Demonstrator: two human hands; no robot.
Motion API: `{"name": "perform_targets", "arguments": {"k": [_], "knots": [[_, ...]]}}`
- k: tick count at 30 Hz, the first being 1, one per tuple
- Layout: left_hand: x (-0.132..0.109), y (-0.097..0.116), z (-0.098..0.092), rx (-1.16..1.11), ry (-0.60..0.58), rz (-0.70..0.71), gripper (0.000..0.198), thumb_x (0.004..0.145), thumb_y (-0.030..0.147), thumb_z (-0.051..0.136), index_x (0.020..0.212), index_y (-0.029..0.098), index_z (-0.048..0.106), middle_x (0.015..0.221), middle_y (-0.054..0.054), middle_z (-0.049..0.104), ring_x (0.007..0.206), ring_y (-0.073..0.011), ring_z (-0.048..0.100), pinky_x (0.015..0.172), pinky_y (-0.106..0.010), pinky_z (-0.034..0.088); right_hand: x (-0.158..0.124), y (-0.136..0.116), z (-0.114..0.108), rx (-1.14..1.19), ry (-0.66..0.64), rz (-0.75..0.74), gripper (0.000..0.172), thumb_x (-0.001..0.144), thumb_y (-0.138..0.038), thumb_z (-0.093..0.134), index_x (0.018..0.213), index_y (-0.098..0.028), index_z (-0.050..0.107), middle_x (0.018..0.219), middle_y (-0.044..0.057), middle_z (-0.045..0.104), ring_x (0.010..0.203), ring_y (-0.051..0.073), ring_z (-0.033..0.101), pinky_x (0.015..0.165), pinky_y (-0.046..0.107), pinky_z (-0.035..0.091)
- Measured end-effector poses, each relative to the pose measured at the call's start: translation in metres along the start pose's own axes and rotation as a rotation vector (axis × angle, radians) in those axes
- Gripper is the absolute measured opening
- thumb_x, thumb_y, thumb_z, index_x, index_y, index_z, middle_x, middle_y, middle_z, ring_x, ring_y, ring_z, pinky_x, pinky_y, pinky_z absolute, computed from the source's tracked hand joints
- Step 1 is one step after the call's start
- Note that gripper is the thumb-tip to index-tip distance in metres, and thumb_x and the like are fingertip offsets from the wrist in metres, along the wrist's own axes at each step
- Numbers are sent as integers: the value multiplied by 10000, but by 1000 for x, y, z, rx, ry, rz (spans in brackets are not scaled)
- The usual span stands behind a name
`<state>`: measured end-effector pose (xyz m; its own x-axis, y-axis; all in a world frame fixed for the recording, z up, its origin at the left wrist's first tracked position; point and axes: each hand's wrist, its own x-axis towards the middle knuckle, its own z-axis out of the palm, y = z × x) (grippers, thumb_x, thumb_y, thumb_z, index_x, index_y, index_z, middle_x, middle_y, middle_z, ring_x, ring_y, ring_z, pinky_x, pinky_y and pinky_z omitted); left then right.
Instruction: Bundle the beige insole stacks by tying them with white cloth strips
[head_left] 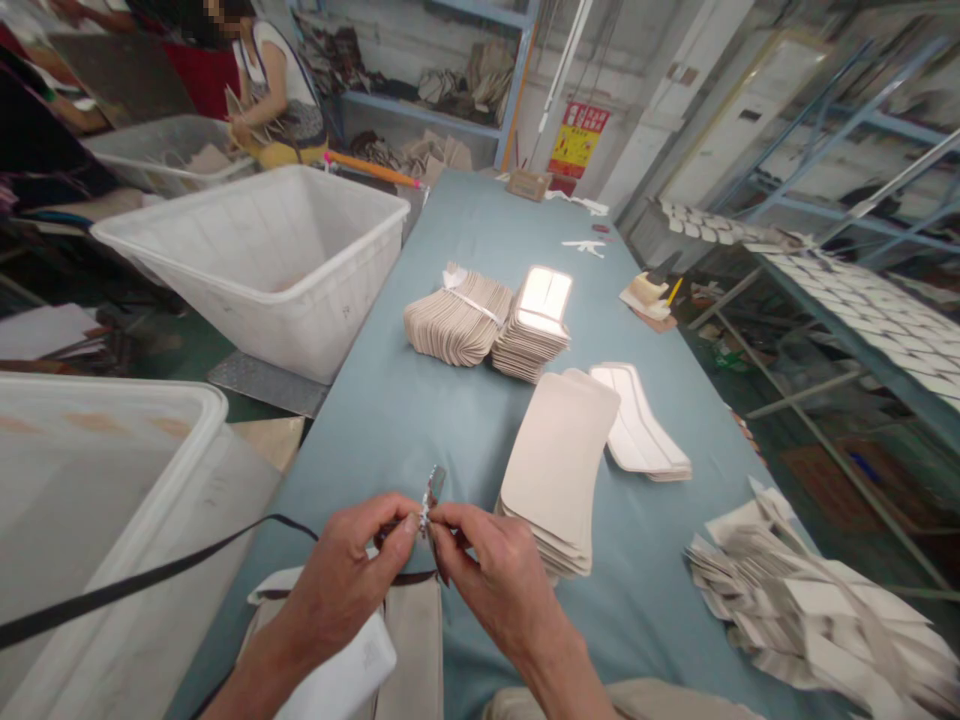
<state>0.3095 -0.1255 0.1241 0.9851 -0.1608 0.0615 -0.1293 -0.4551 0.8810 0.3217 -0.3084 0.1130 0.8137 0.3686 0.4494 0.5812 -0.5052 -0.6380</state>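
Both of my hands meet over the near part of the table. My left hand [334,575] pinches a small shiny metal piece [433,490], thumb against forefinger. From the other side my right hand [499,565] is closed on the same piece, with a dark strip hanging under its fingers. What kind of fitting it is I cannot make out. Below them lies a beige fabric item [416,650] with dark edging, partly hidden by my left forearm. A white flat object [352,665] rests on it. Right of my hands stands a stack of beige panels [562,450].
Bundled beige pieces [457,315] and a white-topped stack [544,300] stand farther up the table [360,400]. Loose pieces [810,600] lie at right. White bins [262,260] line the left side; a black strap [187,560] crosses the nearest. A person [277,90] sits beyond.
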Motion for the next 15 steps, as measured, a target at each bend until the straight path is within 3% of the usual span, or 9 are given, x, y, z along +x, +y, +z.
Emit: {"name": "perform_targets", "arguments": {"k": [5, 10, 15], "knots": [[-2, 1, -1, -26, -32, -14, 335, 986, 403, 471, 843, 196, 693, 704, 26, 643, 651, -144, 553, 638, -243, 407, -5, -4, -4, 31, -66, 77, 145, 1004, -170, 588, 1072, -208, 710, 942, 33, 800, 739, 156, 757, 654, 220, 515], [-7, 2, 2, -4, -35, -4, 307, 975, 376, 484, 850, 192, 695, 742, 17, 672, 677, -146, 575, 661, -245, 414, -8, -9, -4, -189, -148, 36, 152, 1009, -160, 540, 996, -177, 691, 810, 52, 773, 664, 187, 741, 569, 244, 452], [-10, 2, 5, 41, -24, -16, 298, 936, 369, 487, 791, 183, 668, 709, 6, 657, 653, -149, 569, 651, -257, 404, -16, -8, 3, -118, -52, 109, 165, 955, -142, 508, 921, -183, 665, 743, 43, 735, 613, 150, 688, 562, 227, 424]]}}
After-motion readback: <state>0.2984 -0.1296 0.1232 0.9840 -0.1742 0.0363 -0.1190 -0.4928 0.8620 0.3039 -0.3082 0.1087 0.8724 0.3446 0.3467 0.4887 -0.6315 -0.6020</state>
